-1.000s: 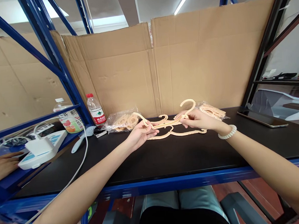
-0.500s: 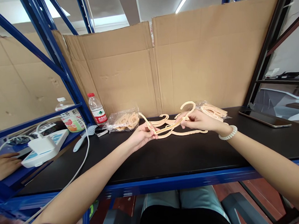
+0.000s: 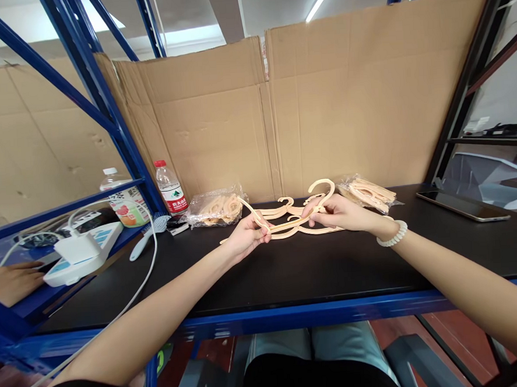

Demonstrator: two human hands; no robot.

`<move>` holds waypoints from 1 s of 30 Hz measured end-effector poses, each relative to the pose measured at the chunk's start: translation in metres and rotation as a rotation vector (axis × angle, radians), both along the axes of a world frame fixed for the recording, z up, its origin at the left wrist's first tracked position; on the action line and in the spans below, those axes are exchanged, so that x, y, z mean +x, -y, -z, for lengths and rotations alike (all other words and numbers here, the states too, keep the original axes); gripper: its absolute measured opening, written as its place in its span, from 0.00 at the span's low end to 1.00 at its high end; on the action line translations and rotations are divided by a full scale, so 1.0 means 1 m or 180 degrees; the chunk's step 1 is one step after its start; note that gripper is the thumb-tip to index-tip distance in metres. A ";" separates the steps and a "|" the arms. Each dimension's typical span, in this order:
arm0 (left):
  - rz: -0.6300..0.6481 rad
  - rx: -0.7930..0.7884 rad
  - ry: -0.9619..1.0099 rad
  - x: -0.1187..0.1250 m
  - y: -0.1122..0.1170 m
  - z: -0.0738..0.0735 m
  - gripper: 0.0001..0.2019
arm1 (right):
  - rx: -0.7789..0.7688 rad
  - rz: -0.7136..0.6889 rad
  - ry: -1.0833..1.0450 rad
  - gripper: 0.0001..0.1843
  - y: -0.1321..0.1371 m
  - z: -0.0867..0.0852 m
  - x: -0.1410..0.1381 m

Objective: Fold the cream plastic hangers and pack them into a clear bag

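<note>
Between my two hands, a cream plastic clothes hanger (image 3: 287, 225) is held a little above the black tabletop. My left hand (image 3: 247, 236) pinches it near a bend, with one curved arm pointing up and left. Fingers of my right hand (image 3: 341, 213) close on it just below the hook, which curves upward. Several more cream hangers (image 3: 322, 230) lie on the table beneath and behind the held one, partly covered by my hands.
Plastic bags of hangers (image 3: 218, 209) and of more cream pieces (image 3: 368, 194) lie at the back. A water bottle (image 3: 172, 190), a hairbrush (image 3: 147, 235) and a power strip (image 3: 84, 254) with a white cable are left. Another person's hand (image 3: 14, 283) rests far left. A phone (image 3: 463, 205) lies right.
The held hanger has tilted slightly, its hook shifting a bit left and down. Both hands keep their hold. The whole view has shifted slightly.
</note>
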State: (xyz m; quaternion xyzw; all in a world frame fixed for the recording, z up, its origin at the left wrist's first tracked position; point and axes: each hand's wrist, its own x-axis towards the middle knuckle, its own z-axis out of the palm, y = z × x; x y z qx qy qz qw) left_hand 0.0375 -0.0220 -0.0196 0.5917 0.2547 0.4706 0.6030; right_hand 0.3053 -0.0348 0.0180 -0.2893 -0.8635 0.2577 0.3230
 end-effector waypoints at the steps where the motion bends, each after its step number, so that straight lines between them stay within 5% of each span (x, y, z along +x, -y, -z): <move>1: -0.0057 0.0034 0.0028 0.001 0.001 0.000 0.14 | 0.0015 0.0042 -0.0039 0.17 0.000 0.000 -0.001; 10: -0.0591 0.0079 0.0373 0.006 0.005 -0.004 0.13 | 0.0147 0.0415 -0.0449 0.16 0.006 0.001 -0.015; 19: -0.0792 -0.0227 0.0479 0.009 0.006 -0.002 0.13 | -0.0274 0.0678 -0.0842 0.11 0.005 0.000 -0.019; 30: -0.1214 -0.0492 0.0549 0.005 0.007 -0.014 0.12 | -0.0480 0.0827 -0.0747 0.19 -0.011 0.007 -0.013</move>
